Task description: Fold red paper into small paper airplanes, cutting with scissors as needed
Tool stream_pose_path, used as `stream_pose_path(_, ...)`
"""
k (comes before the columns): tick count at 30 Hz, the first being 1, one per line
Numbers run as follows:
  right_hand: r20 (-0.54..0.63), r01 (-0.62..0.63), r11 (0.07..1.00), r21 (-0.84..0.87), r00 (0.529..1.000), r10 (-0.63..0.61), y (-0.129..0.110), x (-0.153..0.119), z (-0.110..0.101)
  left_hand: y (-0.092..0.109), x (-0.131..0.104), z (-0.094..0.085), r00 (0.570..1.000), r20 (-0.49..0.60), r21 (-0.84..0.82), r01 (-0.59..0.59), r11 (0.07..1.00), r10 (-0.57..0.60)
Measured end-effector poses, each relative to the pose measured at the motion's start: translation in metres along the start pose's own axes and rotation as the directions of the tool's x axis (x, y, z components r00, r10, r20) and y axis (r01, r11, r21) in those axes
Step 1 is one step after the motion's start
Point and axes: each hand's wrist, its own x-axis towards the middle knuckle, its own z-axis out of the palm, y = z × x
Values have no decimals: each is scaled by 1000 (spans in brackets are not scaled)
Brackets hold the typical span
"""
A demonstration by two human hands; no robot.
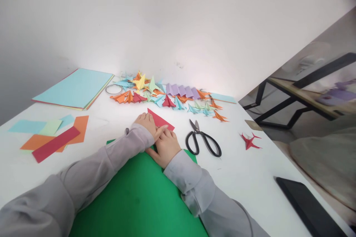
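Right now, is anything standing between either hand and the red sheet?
Nothing visible is: the left hand and right hand are both at the red sheet, hiding its near part. The scissors lie to the right, apart from it.

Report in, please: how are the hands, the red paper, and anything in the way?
Left hand and right hand together on the red paper. Paper partly covered by them. Nothing seen in the way; black-handled scissors lie apart, to the right.

The handled paper [161,120] is red, the mat [136,196] green, the sleeves [91,166] grey, the scissor handles [197,144] black.
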Motion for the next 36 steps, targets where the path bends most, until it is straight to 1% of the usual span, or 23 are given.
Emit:
stream_pose_path(3,7,-14,1000,-20,1000,14,-1,0,0,-2,11,0,999,0,2,33,999,-33)
stream_pose_path(6,4,-11,1000,-9,1000,11,-2,0,-1,-3,21,0,998,-35,16,49,999,-48)
stream_pose_path(12,0,5,1000,13,1000,-5,-2,0,-3,-3,31,3,995,-77,39,59,997,-56)
stream_pose_path(16,-11,2,1000,4,1000,-2,0,0,-3,-15,37,5,992,-122,21,22,1000,-19)
stream_pose_path(19,-47,7,1000,21,999,-6,2,0,0,-32,40,4,993,-109,37,-42,998,46)
stream_pose_path(22,-109,39,996,82,994,-30,8,1,4,-45,40,0,987,-92,58,-127,990,132)
stream_pose_path(25,-166,69,986,152,985,-43,17,3,7,-47,38,-8,992,-39,75,-121,990,124)
stream_pose_path(28,-202,71,978,196,979,-31,27,5,7,-42,37,-18,991,88,73,-104,992,97)
stream_pose_path(30,-213,54,978,204,977,-9,34,6,6,-37,36,-26,983,179,49,-40,998,31)
stream_pose_path(32,-222,23,978,209,975,25,38,7,5,-31,34,-33,964,261,42,35,999,-45)
stream_pose_path(34,-234,-12,976,217,970,64,41,8,5,-27,32,-39,949,296,46,99,994,-108)
stream_pose_path(36,-244,-45,974,223,965,101,43,9,7,-24,30,-42,944,296,54,134,989,-144)
